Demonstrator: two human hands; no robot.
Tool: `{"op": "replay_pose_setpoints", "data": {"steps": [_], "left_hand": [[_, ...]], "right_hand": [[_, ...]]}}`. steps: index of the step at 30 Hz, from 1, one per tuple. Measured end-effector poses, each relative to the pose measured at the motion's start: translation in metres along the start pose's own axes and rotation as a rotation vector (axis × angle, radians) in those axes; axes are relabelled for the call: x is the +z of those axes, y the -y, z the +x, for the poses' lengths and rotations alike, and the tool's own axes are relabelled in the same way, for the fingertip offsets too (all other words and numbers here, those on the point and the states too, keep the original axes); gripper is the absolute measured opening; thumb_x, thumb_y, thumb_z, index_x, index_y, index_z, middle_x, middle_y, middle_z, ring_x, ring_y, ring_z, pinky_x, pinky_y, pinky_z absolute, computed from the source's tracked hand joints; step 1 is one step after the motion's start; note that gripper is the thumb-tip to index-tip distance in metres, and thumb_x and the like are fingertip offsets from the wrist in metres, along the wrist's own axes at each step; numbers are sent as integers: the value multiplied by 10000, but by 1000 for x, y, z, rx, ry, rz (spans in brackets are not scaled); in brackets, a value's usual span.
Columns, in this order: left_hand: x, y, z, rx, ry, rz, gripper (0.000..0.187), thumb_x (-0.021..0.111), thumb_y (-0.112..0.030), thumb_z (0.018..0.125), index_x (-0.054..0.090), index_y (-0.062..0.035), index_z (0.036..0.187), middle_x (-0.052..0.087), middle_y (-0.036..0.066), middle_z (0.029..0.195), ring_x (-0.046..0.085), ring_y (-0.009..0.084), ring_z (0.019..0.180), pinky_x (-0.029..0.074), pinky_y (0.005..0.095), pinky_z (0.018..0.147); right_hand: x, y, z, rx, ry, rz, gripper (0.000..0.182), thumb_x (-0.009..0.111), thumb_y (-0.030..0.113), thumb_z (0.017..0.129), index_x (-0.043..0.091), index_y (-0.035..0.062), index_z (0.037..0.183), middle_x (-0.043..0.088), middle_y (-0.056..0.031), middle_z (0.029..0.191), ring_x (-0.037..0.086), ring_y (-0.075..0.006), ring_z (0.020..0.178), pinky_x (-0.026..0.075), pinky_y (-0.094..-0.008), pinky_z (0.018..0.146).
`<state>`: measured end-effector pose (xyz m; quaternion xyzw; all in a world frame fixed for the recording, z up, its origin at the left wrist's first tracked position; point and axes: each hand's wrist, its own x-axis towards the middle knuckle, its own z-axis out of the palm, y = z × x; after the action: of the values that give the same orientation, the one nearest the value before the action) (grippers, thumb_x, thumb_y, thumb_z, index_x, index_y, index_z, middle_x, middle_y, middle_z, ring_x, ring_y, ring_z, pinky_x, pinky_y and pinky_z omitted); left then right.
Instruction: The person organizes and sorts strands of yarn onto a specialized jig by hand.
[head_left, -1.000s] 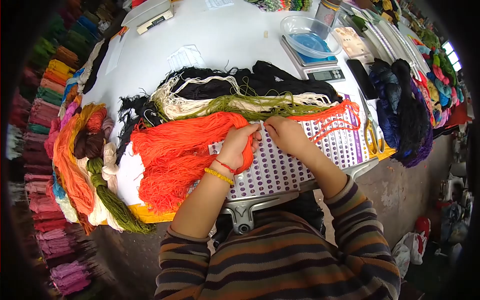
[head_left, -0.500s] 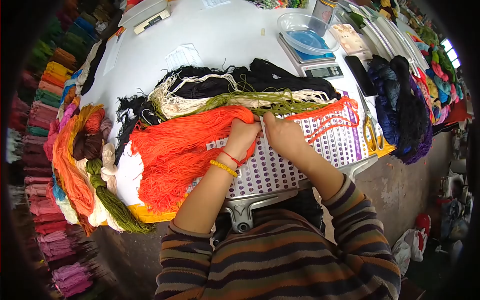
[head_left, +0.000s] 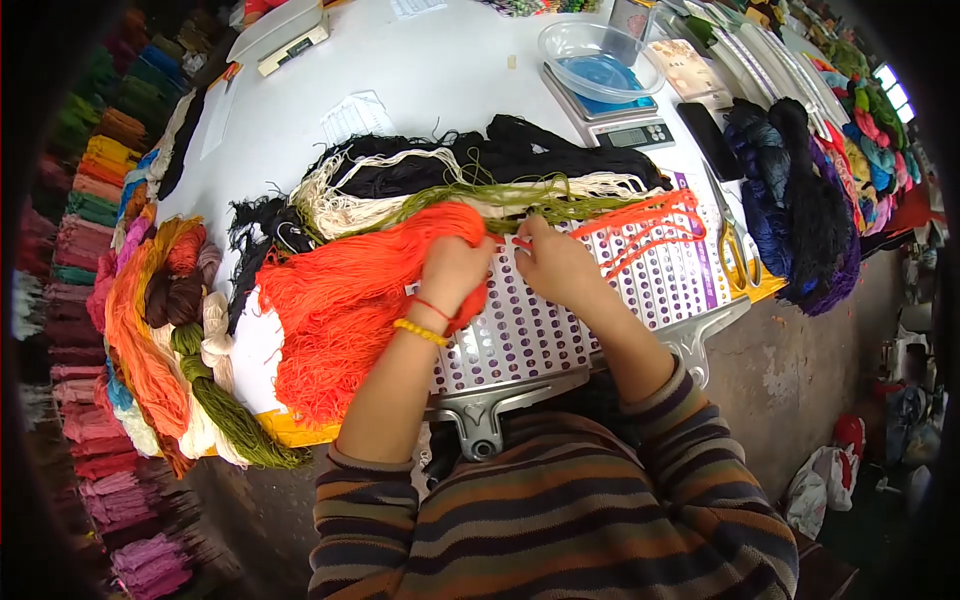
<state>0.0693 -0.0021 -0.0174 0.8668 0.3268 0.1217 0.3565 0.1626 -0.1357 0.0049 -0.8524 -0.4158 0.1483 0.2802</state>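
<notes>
A large hank of orange-red yarn (head_left: 340, 290) lies over the left part of a white sheet with rows of purple dots (head_left: 520, 335). My left hand (head_left: 455, 270), with a yellow bead bracelet at its wrist, is closed round the hank's right end. Farther right, my right hand (head_left: 552, 262) pinches thin orange strands near their left end; the loose loops (head_left: 650, 225) trail right across the sheet. Olive yarn (head_left: 490, 205), cream yarn (head_left: 335, 205) and black yarn (head_left: 540, 150) lie behind both hands. A metal clip bar (head_left: 520, 393) runs along the sheet's near edge.
A digital scale (head_left: 630, 134) bears a clear plastic bowl (head_left: 598, 75). To its right are a black phone (head_left: 710, 140), scissors (head_left: 738, 255) and dark blue yarn (head_left: 770, 200). Mixed skeins (head_left: 150, 330) hang over the table's left edge. Paper (head_left: 357, 116) lies behind the black yarn.
My left hand has moved left with the end of the orange hank, and the gap between my hands has widened. The view has shifted slightly.
</notes>
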Motion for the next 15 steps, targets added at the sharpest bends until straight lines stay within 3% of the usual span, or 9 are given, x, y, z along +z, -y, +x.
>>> {"op": "replay_pose_setpoints", "data": {"steps": [1,3,4,8,10,15], "left_hand": [[-9,3,2,-97,10,-57,288,574,-211,715,552,66,642,558,166,544,579,293,524,473,360,533],[-24,5,-3,-208,151,-644,108,575,-66,708,580,41,699,570,104,585,561,208,495,461,307,486],[-29,4,-5,-198,181,-645,77,578,28,701,588,21,776,573,59,661,538,133,509,444,252,468],[-29,6,-7,-73,169,-631,122,608,-11,718,580,36,826,585,64,697,545,127,516,447,248,466],[-29,0,-9,-155,155,-742,128,626,-49,733,587,45,810,593,64,701,558,116,561,454,243,481],[-20,-3,-13,-271,136,-651,119,633,-58,735,601,48,779,611,60,735,573,105,670,463,238,529]], "right_hand": [[5,-4,-1,-14,3,-16,244,532,182,785,470,49,980,600,-178,828,587,-341,752,454,-414,665],[10,-5,-3,-19,-36,-33,241,532,184,787,471,52,980,600,-174,835,587,-340,747,455,-415,661],[12,-4,-4,-26,-70,-50,238,532,186,788,472,56,979,600,-170,843,587,-340,741,456,-416,658],[11,-4,-4,-13,-84,-33,227,528,189,794,474,63,975,601,-163,838,587,-336,733,459,-415,650],[11,-2,-6,-2,-87,-47,212,524,186,798,476,68,968,603,-155,844,588,-334,726,459,-416,643],[13,-1,-9,3,-128,-38,218,531,187,800,482,69,976,604,-148,843,589,-332,724,459,-413,637]]}}
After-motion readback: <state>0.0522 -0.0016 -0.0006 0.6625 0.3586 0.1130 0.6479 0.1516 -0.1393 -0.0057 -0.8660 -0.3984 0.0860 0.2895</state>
